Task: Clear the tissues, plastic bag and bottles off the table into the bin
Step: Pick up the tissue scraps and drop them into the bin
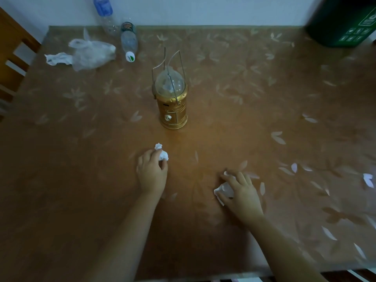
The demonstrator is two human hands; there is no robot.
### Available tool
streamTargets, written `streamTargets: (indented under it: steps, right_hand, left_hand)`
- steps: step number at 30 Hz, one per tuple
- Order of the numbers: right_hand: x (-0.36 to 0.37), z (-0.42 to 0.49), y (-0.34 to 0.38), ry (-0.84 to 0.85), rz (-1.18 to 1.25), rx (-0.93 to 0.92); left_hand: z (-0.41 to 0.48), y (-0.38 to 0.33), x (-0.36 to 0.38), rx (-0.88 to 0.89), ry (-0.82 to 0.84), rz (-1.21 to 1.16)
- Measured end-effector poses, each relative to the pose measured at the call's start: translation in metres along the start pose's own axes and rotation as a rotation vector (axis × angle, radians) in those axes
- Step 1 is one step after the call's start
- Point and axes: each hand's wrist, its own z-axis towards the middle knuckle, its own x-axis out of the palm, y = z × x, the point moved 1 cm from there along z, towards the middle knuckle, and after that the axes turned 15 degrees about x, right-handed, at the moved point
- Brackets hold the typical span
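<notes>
My left hand (151, 171) pinches a small crumpled white tissue (162, 153) near the table's middle, just in front of the lantern. My right hand (241, 192) is closed over another crumpled tissue (223, 189) on the table surface. At the far left lie a third tissue (58, 59) and a clear plastic bag (92, 53) touching it. Two plastic bottles lie by the back edge: one with a white cap (128, 41) and one with a blue label (104, 14) against the wall. The dark green bin (343, 23) stands at the far right corner.
A gold lantern (172, 98) with raised wire handles stands upright in the table's middle, between my hands and the bottles. A wooden chair (12, 58) is at the left side. The brown leaf-patterned tablecloth (264, 98) covers the table.
</notes>
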Motion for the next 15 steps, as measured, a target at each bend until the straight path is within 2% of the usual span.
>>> streamTargets:
  steps: [6,10,15]
  right_hand:
    - [0.007,-0.009,-0.003,-0.058,0.033,0.034]
    - [0.012,-0.019,-0.006,-0.080,0.052,0.037]
    - [0.016,-0.028,-0.006,-0.051,0.192,0.105]
  left_hand:
    - [-0.017,-0.006,0.004,0.016,0.009,-0.086]
    - [-0.035,-0.020,0.002,-0.072,0.043,-0.267]
    - [-0.065,-0.043,-0.010,-0.165,0.000,-0.425]
